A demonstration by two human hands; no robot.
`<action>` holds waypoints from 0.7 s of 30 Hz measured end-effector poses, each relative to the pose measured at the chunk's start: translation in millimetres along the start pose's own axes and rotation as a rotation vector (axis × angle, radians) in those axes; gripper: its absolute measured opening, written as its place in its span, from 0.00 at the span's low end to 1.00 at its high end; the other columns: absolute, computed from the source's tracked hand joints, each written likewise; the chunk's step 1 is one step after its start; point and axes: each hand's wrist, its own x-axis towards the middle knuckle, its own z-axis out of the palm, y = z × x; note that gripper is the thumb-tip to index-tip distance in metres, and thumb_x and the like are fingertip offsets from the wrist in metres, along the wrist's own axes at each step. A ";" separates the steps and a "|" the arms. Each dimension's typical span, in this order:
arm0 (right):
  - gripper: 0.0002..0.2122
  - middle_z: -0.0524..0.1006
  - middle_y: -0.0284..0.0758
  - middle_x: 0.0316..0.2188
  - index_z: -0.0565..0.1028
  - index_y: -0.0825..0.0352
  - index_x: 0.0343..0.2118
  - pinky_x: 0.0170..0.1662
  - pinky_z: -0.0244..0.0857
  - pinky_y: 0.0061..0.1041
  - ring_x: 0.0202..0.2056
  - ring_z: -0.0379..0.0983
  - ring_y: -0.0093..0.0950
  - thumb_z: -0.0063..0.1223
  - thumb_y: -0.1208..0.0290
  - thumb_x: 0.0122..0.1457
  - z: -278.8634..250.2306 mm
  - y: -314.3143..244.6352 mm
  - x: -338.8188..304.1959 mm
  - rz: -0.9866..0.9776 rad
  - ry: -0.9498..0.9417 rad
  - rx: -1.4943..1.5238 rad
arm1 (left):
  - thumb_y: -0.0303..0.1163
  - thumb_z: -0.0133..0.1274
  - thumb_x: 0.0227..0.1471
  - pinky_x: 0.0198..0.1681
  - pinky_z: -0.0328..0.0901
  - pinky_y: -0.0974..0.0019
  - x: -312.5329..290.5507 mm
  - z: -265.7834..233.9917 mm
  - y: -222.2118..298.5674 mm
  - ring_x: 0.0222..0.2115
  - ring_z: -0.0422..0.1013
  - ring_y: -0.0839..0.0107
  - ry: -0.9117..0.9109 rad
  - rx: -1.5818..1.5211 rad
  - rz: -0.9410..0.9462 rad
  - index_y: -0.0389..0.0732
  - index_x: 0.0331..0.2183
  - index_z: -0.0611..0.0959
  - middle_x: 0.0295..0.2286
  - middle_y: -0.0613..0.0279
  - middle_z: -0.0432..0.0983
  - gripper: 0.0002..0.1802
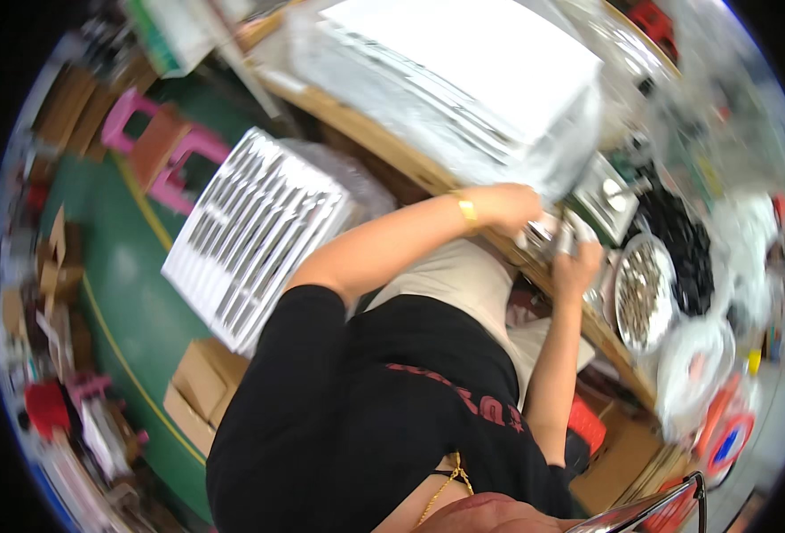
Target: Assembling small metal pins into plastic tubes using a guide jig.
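Note:
At the wooden bench edge (606, 333), my two hands work close together. My left hand (510, 208), with a gold band on its wrist, has its fingers curled in, and what they hold is too blurred to name. Opposite it, my right hand (579, 258) has white coverings on its fingertips; these are bent together on something I cannot make out. Small shiny pieces (542, 233) show between the hands. Close beyond the right hand is a round dish (622, 330) of small metal parts (643, 289). A small green and white box-shaped device (607, 197) sits behind the hands.
White flat sheets (481, 62) are stacked in clear plastic on the bench. Left of me stands a stack of white slotted trays (250, 240). A pink stool (188, 151) and cardboard boxes (204, 386) are on the green floor. Black plastic bags (681, 244) lie beyond the dish.

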 end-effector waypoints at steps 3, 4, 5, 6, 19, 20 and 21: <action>0.12 0.78 0.42 0.37 0.78 0.64 0.42 0.44 0.64 0.33 0.38 0.73 0.38 0.51 0.74 0.54 -2.9 -4.6 -1.7 0.041 -0.063 0.099 | 0.28 0.56 0.36 0.35 0.67 0.56 23.3 7.1 -9.8 0.28 0.73 0.53 -0.057 -0.154 0.079 0.43 0.27 0.81 0.25 0.51 0.77 0.08; 0.12 0.78 0.44 0.37 0.77 0.66 0.42 0.44 0.64 0.32 0.39 0.74 0.37 0.49 0.75 0.55 -2.8 7.8 -4.4 0.045 -0.066 0.142 | 0.28 0.55 0.36 0.34 0.67 0.56 38.6 18.2 -14.1 0.27 0.72 0.53 -0.019 -0.180 0.147 0.42 0.27 0.81 0.24 0.51 0.77 0.09; 0.12 0.78 0.45 0.37 0.77 0.69 0.42 0.44 0.65 0.31 0.38 0.74 0.37 0.48 0.76 0.56 -6.1 16.9 -8.6 0.087 -0.080 0.172 | 0.30 0.55 0.38 0.34 0.67 0.55 42.1 6.1 -0.3 0.29 0.74 0.56 -0.104 -0.178 0.174 0.40 0.30 0.82 0.28 0.49 0.78 0.11; 0.15 0.77 0.45 0.38 0.76 0.71 0.44 0.46 0.64 0.31 0.39 0.73 0.36 0.46 0.80 0.52 -11.4 18.0 -12.2 0.153 -0.090 0.189 | 0.29 0.55 0.37 0.34 0.67 0.55 38.3 6.2 14.3 0.30 0.73 0.55 0.006 -0.093 0.145 0.40 0.29 0.81 0.27 0.50 0.78 0.11; 0.12 0.77 0.42 0.41 0.75 0.74 0.43 0.46 0.65 0.26 0.41 0.73 0.31 0.50 0.74 0.59 -11.7 2.4 0.6 0.166 -0.140 0.150 | 0.19 0.51 0.37 0.42 0.66 0.57 -439.1 49.8 21.7 0.36 0.69 0.57 0.474 0.226 -1.311 0.48 0.35 0.82 0.29 0.54 0.74 0.19; 0.12 0.77 0.42 0.41 0.75 0.74 0.43 0.46 0.65 0.26 0.41 0.73 0.31 0.50 0.74 0.59 -9.6 4.7 -0.4 0.177 -0.145 0.160 | 0.20 0.51 0.38 0.40 0.66 0.56 -477.8 67.5 27.1 0.36 0.68 0.56 0.519 0.314 -1.377 0.43 0.31 0.81 0.28 0.54 0.75 0.14; 0.12 0.77 0.42 0.41 0.75 0.74 0.43 0.46 0.65 0.26 0.41 0.73 0.31 0.50 0.74 0.59 -11.9 3.0 -0.1 0.180 -0.150 0.156 | 0.21 0.51 0.38 0.38 0.66 0.56 -503.6 81.9 26.1 0.35 0.68 0.54 0.568 0.399 -1.431 0.38 0.28 0.79 0.26 0.54 0.76 0.09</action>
